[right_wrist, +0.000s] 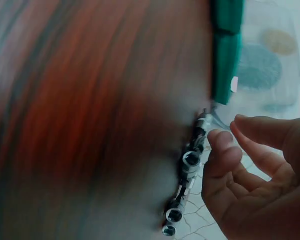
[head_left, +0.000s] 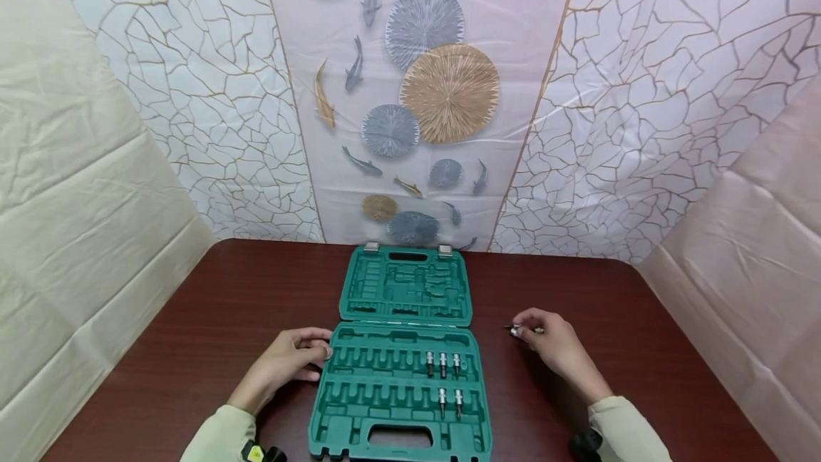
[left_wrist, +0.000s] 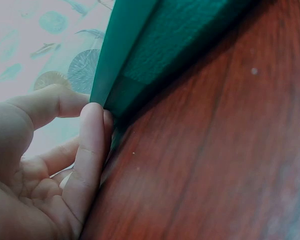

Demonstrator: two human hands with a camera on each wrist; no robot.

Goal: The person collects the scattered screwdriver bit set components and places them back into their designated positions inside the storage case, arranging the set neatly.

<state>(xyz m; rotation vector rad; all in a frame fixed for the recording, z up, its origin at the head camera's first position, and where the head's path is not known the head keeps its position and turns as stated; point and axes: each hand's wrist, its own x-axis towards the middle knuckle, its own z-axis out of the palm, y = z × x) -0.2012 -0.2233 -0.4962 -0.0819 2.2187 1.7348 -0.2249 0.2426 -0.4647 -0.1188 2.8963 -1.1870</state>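
A green socket-set case (head_left: 330,405) lies unfolded on the table, its inside facing up. My left hand (head_left: 288,362) is at its left side, with the fingertips gripping the side edge (left_wrist: 102,85). Chrome bit sockets sit in the case's right half: three in the upper row (head_left: 443,364), two in the lower row (head_left: 442,401). To the right of the case, my right hand (head_left: 554,344) is low over loose bit sockets (right_wrist: 191,160) on the table. Its thumb and fingertips are slightly apart, close beside one slim bit socket (right_wrist: 204,121).
The case lid (head_left: 405,284) lies back behind the tray, its moulded recesses bare and two metal latches (head_left: 445,251) at the far edge. Dark reddish wood makes up the tabletop (head_left: 256,291). A patterned cloth (head_left: 410,184) hangs behind, with plain pale cloth (head_left: 96,291) at the sides.
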